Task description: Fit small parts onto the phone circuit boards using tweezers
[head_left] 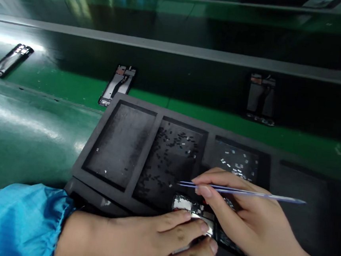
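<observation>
My right hand pinches a pair of thin bluish tweezers between thumb and fingers. Their tips point left, over a compartment of the black foam tray; whether they hold anything is too small to tell. Below, my left hand lies across an opened phone, its fingers bent over the phone and steadying it; the thumb is hidden. Small black pieces are scattered in the second compartment, and small whitish pieces lie in the third, partly behind my right hand.
Behind the tray, on the green surface, lie an opened phone at far left, another phone close to the tray's corner, and a third phone in shadow at right. A grey rail runs along the back.
</observation>
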{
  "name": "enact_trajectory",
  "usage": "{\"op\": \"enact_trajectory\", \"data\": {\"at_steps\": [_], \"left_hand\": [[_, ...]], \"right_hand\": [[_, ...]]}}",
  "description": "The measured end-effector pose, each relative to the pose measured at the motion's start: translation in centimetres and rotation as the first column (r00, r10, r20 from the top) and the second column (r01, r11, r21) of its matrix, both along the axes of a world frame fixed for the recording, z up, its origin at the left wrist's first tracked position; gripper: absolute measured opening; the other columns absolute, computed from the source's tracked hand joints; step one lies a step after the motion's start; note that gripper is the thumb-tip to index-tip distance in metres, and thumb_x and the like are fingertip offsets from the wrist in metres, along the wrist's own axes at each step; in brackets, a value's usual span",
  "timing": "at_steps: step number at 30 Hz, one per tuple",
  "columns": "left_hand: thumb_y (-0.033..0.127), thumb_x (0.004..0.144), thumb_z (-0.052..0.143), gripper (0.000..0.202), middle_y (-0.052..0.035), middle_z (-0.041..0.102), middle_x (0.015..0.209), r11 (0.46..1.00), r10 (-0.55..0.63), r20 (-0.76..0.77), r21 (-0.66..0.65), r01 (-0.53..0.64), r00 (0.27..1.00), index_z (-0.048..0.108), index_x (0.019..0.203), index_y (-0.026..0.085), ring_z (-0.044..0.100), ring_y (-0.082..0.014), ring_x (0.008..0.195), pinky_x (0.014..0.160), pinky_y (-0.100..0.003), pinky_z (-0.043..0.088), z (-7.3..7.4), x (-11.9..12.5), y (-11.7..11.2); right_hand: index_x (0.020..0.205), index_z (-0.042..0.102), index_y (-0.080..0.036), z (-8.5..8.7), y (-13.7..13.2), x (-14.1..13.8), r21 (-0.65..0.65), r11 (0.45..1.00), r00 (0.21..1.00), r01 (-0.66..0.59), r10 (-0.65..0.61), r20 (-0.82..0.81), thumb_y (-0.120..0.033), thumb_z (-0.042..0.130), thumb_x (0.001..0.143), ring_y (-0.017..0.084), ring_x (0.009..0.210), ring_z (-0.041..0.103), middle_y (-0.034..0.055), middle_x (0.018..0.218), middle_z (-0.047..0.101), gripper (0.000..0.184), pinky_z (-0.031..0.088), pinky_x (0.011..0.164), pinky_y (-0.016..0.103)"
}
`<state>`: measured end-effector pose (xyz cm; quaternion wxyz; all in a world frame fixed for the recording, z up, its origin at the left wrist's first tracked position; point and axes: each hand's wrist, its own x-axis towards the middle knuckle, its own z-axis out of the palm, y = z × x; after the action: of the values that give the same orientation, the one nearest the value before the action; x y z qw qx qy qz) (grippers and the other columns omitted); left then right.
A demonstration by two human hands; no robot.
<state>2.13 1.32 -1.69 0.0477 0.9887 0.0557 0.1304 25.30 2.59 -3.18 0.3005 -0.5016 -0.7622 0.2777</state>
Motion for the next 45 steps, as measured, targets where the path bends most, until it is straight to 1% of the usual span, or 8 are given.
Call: {"op": "enact_trajectory", "data": {"at_steps": [18, 22, 25, 27, 29, 32, 37, 45], "left_hand": [[0.036, 0.104, 0.053, 0.033, -0.0050, 0.061, 0.147, 1.000, 0.016, -0.062, 0.011, -0.015, 0.998, 0.071, 0.130, 0.028, 0.056, -0.0266, 0.137, 0.124, -0.041, 0.043, -0.1, -0.1, -0.6], [0.041, 0.104, 0.055, 0.038, -0.0093, 0.059, 0.148, 1.000, -0.010, -0.060, 0.011, 0.011, 0.998, 0.066, 0.138, 0.026, 0.053, -0.0335, 0.140, 0.122, -0.048, 0.042, 0.1, -0.4, -0.5], [0.039, 0.104, 0.055, 0.041, -0.0105, 0.060, 0.146, 0.997, -0.014, -0.014, 0.079, 0.015, 1.000, 0.065, 0.140, 0.022, 0.054, -0.0349, 0.139, 0.121, -0.048, 0.041, 0.1, -0.8, -0.7], [0.036, 0.100, 0.062, 0.038, -0.0112, 0.067, 0.135, 0.990, 0.055, 0.065, 0.129, -0.063, 0.996, 0.070, 0.132, 0.017, 0.060, -0.0328, 0.131, 0.113, -0.043, 0.048, 0.1, -1.0, -1.0], [0.031, 0.094, 0.071, 0.035, -0.0100, 0.072, 0.110, 0.969, 0.179, 0.123, 0.148, -0.197, 0.976, 0.073, 0.123, 0.011, 0.069, -0.0272, 0.103, 0.088, -0.037, 0.058, 0.0, -1.0, -1.2], [0.028, 0.089, 0.074, 0.037, -0.0041, 0.063, 0.078, 0.915, 0.359, 0.120, 0.153, -0.374, 0.926, 0.073, 0.117, 0.004, 0.057, -0.0191, 0.062, 0.052, -0.035, 0.043, -0.1, -0.5, -1.2], [0.029, 0.096, 0.061, 0.032, -0.0023, 0.056, 0.069, 0.876, 0.445, 0.103, 0.155, -0.457, 0.889, 0.072, 0.111, 0.004, 0.049, -0.0189, 0.056, 0.049, -0.037, 0.033, 0.3, 0.5, -0.8], [0.030, 0.098, 0.056, 0.038, -0.0045, 0.059, 0.071, 0.895, 0.431, 0.024, 0.114, -0.430, 0.902, 0.068, 0.120, 0.002, 0.051, -0.0209, 0.058, 0.050, -0.037, 0.038, 0.3, 0.3, -0.7]], "right_hand": [[0.090, 0.071, -0.024, -0.3, -0.1, -0.9, -0.046, 0.999, 1.000, 0.004, -0.005, -0.017, -0.031, 0.059, 0.101, 0.021, 0.079, 0.076, 0.0025, 0.086, 0.078, 0.018, 0.062, 0.065, 0.030], [0.080, 0.072, -0.027, 0.4, -0.3, 0.3, -0.141, 0.984, 0.988, 0.106, -0.120, -0.097, -0.033, 0.059, 0.102, 0.019, 0.080, 0.077, 0.0010, 0.088, 0.078, 0.026, 0.063, 0.069, 0.028], [0.085, 0.074, -0.028, 1.0, -0.4, 1.2, -0.236, 0.972, 0.980, 0.019, -0.064, -0.187, -0.039, 0.058, 0.103, 0.020, 0.083, 0.077, 0.0012, 0.091, 0.079, 0.026, 0.063, 0.071, 0.028], [0.092, 0.075, -0.027, 1.2, -0.4, 1.4, -0.257, 0.965, 0.976, -0.058, 0.001, -0.218, -0.040, 0.057, 0.104, 0.019, 0.084, 0.077, 0.0020, 0.092, 0.079, 0.026, 0.063, 0.071, 0.028], [0.096, 0.075, -0.025, 1.2, -0.2, 1.3, -0.252, 0.962, 0.976, -0.109, 0.055, -0.212, -0.040, 0.055, 0.104, 0.018, 0.083, 0.076, 0.0021, 0.091, 0.078, 0.026, 0.062, 0.071, 0.026], [0.094, 0.075, -0.024, 1.2, 0.2, 1.1, -0.256, 0.953, 0.973, -0.163, 0.113, -0.201, -0.041, 0.053, 0.106, 0.017, 0.081, 0.075, 0.0018, 0.090, 0.077, 0.030, 0.060, 0.071, 0.025], [0.096, 0.073, -0.024, 1.2, 0.4, 1.2, -0.263, 0.943, 0.969, -0.204, 0.155, -0.194, -0.040, 0.051, 0.107, 0.017, 0.083, 0.073, 0.0017, 0.093, 0.076, 0.029, 0.058, 0.072, 0.027], [0.097, 0.072, -0.026, 1.9, 0.8, 1.7, -0.296, 0.917, 0.958, -0.269, 0.223, -0.179, -0.041, 0.048, 0.107, 0.018, 0.083, 0.072, 0.0016, 0.095, 0.075, 0.030, 0.056, 0.072, 0.028]]}}
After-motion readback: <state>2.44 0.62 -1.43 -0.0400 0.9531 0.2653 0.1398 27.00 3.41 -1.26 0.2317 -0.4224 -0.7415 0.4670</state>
